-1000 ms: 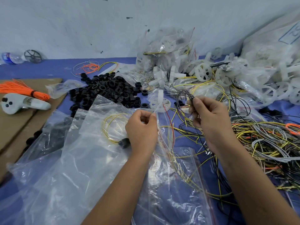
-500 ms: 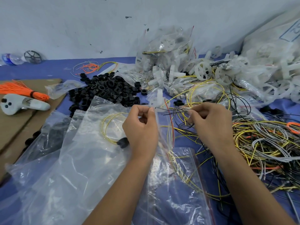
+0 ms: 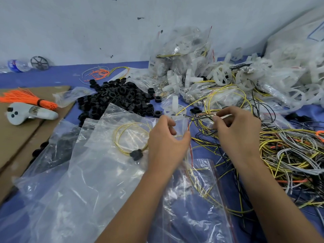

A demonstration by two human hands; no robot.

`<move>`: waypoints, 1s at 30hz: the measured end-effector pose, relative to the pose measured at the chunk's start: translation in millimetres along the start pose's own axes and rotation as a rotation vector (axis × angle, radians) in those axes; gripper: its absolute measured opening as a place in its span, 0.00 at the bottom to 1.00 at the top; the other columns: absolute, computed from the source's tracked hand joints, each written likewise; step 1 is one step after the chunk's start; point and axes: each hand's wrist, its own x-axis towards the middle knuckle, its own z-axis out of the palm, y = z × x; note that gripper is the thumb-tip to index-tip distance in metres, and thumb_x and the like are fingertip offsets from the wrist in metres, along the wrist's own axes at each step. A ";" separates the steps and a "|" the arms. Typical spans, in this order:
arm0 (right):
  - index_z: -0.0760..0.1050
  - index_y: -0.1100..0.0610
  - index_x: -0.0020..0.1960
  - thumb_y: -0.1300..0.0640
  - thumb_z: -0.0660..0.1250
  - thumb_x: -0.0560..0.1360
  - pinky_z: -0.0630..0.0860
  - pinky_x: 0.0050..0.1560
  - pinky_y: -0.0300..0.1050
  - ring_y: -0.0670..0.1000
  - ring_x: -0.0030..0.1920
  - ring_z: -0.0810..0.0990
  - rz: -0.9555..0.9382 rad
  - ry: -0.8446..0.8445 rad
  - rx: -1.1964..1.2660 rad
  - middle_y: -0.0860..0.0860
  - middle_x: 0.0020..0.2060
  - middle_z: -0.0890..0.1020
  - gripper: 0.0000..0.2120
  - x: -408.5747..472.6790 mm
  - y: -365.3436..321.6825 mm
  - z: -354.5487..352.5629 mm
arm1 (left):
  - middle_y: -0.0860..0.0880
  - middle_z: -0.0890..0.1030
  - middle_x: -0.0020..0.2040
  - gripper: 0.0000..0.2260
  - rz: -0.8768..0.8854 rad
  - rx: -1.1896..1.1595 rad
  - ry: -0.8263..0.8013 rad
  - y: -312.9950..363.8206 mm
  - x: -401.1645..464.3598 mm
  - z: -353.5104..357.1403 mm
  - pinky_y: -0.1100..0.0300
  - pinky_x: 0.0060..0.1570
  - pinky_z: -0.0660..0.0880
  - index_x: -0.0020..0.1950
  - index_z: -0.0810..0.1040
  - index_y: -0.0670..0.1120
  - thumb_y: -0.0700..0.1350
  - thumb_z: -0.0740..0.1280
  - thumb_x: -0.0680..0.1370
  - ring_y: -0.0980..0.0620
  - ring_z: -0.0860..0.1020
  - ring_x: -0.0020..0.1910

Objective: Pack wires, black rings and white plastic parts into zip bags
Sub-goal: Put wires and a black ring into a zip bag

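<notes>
Black wire (image 3: pixel 201 118) seemingly crosswise, bagward.

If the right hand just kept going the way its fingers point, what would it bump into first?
Probably the small zip bag that the left hand holds open: the right hand points leftward with its black wire toward that mouth, though depth is unclear.

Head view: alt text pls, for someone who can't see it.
A person's left hand holds open a clear zip bag while the right hand pinches thin black wires beside its mouth. Around them on a blue table: a pile of black rings, tangled wires and bagged white plastic parts.
</notes>
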 end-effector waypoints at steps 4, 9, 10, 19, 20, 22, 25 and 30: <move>0.83 0.55 0.45 0.57 0.73 0.77 0.83 0.40 0.49 0.47 0.32 0.84 0.115 -0.010 0.306 0.49 0.34 0.86 0.02 0.8 -3.3 -1.4 | 0.55 0.80 0.38 0.08 -0.125 -0.044 0.021 -2.2 2.4 -4.7 0.65 0.33 0.73 0.46 0.76 0.53 0.42 0.72 0.72 0.59 0.77 0.32; 0.82 0.60 0.44 0.62 0.71 0.76 0.75 0.32 0.35 0.46 0.32 0.80 0.358 -0.189 1.057 0.54 0.36 0.85 0.03 5.6 -10.8 -8.6 | 0.55 0.81 0.37 0.07 -0.189 -0.220 0.121 1.0 4.9 -7.9 0.73 0.34 0.71 0.42 0.79 0.49 0.38 0.72 0.72 0.63 0.78 0.33; 0.83 0.59 0.42 0.62 0.71 0.75 0.73 0.31 0.34 0.46 0.32 0.79 0.374 -0.234 1.169 0.54 0.35 0.84 0.04 6.0 -11.2 -8.5 | 0.55 0.81 0.36 0.06 -0.186 -0.232 0.127 1.6 5.2 -8.5 0.73 0.34 0.71 0.41 0.79 0.49 0.37 0.72 0.72 0.63 0.78 0.33; 0.83 0.53 0.39 0.60 0.74 0.75 0.79 0.31 0.41 0.43 0.27 0.81 0.012 -0.238 0.183 0.47 0.29 0.84 0.07 -0.4 -1.3 -0.5 | 0.57 0.82 0.34 0.07 -0.183 -0.365 0.306 4.9 6.2 -9.3 0.72 0.33 0.71 0.40 0.79 0.48 0.38 0.73 0.74 0.62 0.77 0.31; 0.83 0.52 0.38 0.60 0.74 0.74 0.81 0.35 0.46 0.45 0.28 0.81 -0.023 -0.243 0.099 0.47 0.28 0.84 0.07 -0.5 -1.3 -0.3 | 0.56 0.82 0.34 0.07 -0.167 -0.375 0.320 5.8 5.7 -9.3 0.71 0.33 0.72 0.40 0.79 0.48 0.38 0.73 0.74 0.61 0.76 0.31; 0.83 0.54 0.38 0.60 0.73 0.73 0.82 0.40 0.52 0.49 0.30 0.82 -0.071 -0.243 0.013 0.47 0.28 0.83 0.06 -0.9 -3.0 0.1 | 0.54 0.81 0.34 0.06 -0.129 -0.384 0.354 8.2 4.4 -9.4 0.68 0.34 0.73 0.41 0.79 0.47 0.38 0.73 0.74 0.59 0.76 0.31; 0.83 0.55 0.37 0.62 0.73 0.73 0.81 0.40 0.53 0.52 0.32 0.82 -0.110 -0.228 0.006 0.49 0.28 0.82 0.07 -0.2 -5.2 -1.6 | 0.53 0.81 0.35 0.05 -0.079 -0.374 0.403 9.5 3.9 -10.2 0.67 0.34 0.73 0.42 0.78 0.45 0.38 0.72 0.75 0.59 0.75 0.31; 0.85 0.56 0.44 0.60 0.74 0.75 0.81 0.42 0.45 0.44 0.35 0.83 -0.153 -0.021 0.174 0.45 0.34 0.85 0.02 -2.5 -11.2 -6.3 | 0.52 0.79 0.35 0.05 -0.078 -0.373 0.350 8.2 4.2 -7.9 0.67 0.35 0.73 0.44 0.77 0.44 0.36 0.71 0.75 0.59 0.74 0.32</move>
